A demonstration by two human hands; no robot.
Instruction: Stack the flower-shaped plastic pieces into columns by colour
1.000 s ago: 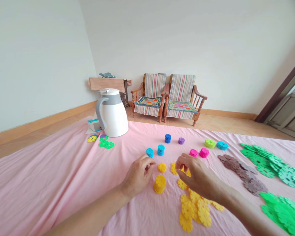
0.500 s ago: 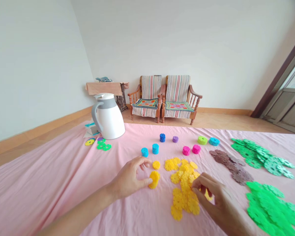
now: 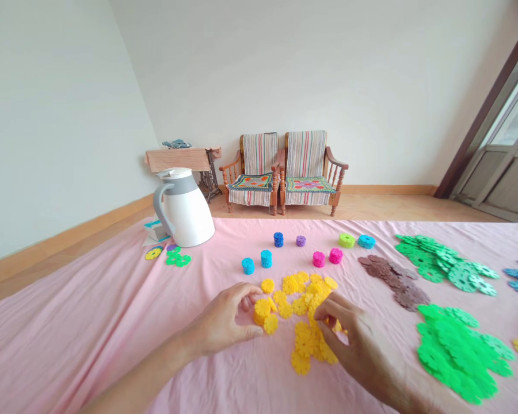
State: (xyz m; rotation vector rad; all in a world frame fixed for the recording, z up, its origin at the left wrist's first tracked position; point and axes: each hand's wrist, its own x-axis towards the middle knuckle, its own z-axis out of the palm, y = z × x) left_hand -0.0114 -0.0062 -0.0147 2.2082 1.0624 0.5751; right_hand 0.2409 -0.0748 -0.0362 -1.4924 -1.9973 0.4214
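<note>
A short stack of yellow snowflake discs (image 3: 262,309) stands beside my left hand (image 3: 227,319), with a couple of discs leaning or lying against its right side. The thumb and fingers of that hand are apart, curved around the stack's left side. Behind it sits a small yellow pile (image 3: 267,286). My right hand (image 3: 354,339) reaches over the right side of a loose heap of yellow discs (image 3: 304,339). Its fingers are bent towards the thumb, and whatever lies between the fingertips is hidden.
Small stacks in blue (image 3: 266,258), pink (image 3: 318,259), purple (image 3: 301,241) and lime (image 3: 346,240) stand farther back. Brown (image 3: 388,279) and green discs (image 3: 461,351) lie in heaps at right. A white jug (image 3: 187,215) stands at left on the pink cloth (image 3: 125,322).
The yellow stack at my left hand has come partly apart, with discs now tilted at its side. My left thumb has moved off its front. The view has shifted slightly.
</note>
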